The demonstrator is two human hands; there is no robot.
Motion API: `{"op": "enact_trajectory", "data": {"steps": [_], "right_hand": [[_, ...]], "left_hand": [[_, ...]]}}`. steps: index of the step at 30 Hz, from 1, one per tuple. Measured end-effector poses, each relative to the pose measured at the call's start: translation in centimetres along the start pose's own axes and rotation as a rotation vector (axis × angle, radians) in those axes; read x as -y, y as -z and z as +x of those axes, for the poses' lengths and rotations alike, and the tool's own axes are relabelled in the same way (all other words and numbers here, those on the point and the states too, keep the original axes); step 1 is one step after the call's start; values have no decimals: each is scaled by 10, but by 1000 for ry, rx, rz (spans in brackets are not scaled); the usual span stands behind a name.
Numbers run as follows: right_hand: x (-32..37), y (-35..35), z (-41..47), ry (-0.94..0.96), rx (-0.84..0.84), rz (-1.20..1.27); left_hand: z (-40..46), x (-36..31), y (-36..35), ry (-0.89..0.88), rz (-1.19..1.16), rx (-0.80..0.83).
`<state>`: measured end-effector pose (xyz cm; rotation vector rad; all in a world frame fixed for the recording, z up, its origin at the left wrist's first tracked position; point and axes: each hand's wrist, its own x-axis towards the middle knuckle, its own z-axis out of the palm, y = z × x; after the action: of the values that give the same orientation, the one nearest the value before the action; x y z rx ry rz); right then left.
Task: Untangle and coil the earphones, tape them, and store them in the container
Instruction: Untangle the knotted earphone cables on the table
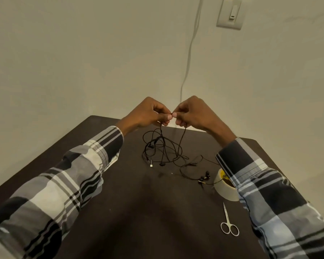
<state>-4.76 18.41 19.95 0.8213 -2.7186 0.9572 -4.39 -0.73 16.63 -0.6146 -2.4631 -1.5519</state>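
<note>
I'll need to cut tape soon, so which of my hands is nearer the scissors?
Right. The right hand is raised above the scissors' side of the table; the left hand is farther left.

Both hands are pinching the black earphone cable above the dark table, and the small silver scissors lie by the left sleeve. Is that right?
Not quite. The head view shows the small silver scissors lying by the right sleeve, near the roll of pale tape. The rest holds: the left hand and right hand pinch the black earphone cable above the dark table.
</note>
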Motion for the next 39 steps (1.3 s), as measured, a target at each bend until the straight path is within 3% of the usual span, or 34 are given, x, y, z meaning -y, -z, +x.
{"op": "enact_trajectory", "data": {"steps": [6, 10, 20, 24, 28, 31, 35, 39], "right_hand": [[1, 19, -3, -60, -325, 324], [0, 26, -4, -92, -425, 411], [-4, 47, -5, -123, -733, 616], [-8, 44, -8, -158, -576, 571], [-22, 42, -11, -254, -266, 148], [-27, 31, -10, -277, -238, -125], [-14, 17, -11, -125, -338, -19], [-2, 10, -7, -73, -327, 187]], "left_hand": [[-7, 17, 1, 55, -9, -14], [-4, 17, 2, 83, -32, -52], [-8, 46, 3, 181, 193, -19], [-10, 51, 1, 209, 232, 26], [-11, 42, 0, 155, 170, 2], [-7, 29, 0, 116, 56, -74], [-2, 13, 0, 71, 41, -95], [2, 6, -3, 15, 152, -85]]}}
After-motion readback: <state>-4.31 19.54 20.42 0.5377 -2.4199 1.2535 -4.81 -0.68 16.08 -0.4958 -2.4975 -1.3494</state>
